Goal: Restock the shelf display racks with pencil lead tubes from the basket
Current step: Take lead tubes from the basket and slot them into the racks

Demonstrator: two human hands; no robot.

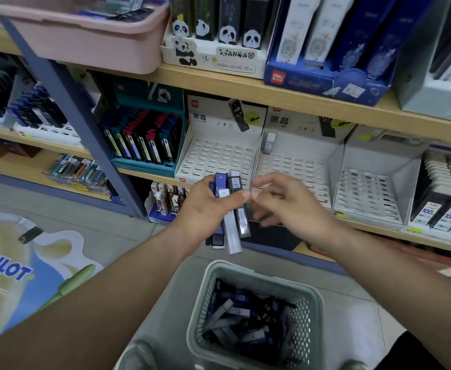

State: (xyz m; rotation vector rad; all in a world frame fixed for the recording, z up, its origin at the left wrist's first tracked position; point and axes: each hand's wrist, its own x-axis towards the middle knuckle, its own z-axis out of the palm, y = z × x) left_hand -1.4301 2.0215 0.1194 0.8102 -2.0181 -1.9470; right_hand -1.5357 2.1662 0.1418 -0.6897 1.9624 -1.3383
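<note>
- Blue, white and grey pencil lead tubes (pixel 232 217) sit bunched in the left hand (pixel 208 206), its fingers and thumb wrapped round them.
- White slotted display rack (pixel 219 158) stands on the shelf just behind.
- Below, a grey-green mesh basket (pixel 259 268) holds more loose tubes (pixel 245 316).
- Right hand (pixel 293 206), blurred, fingers loosely bent, grasps nothing visible.
- Second rack (pixel 299 169) holds one upright white tube (pixel 269 142).

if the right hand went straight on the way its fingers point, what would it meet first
The right hand points left at the bundle of lead tubes gripped in the left hand; it would probably meet those tubes first, though depth is unclear.
</note>
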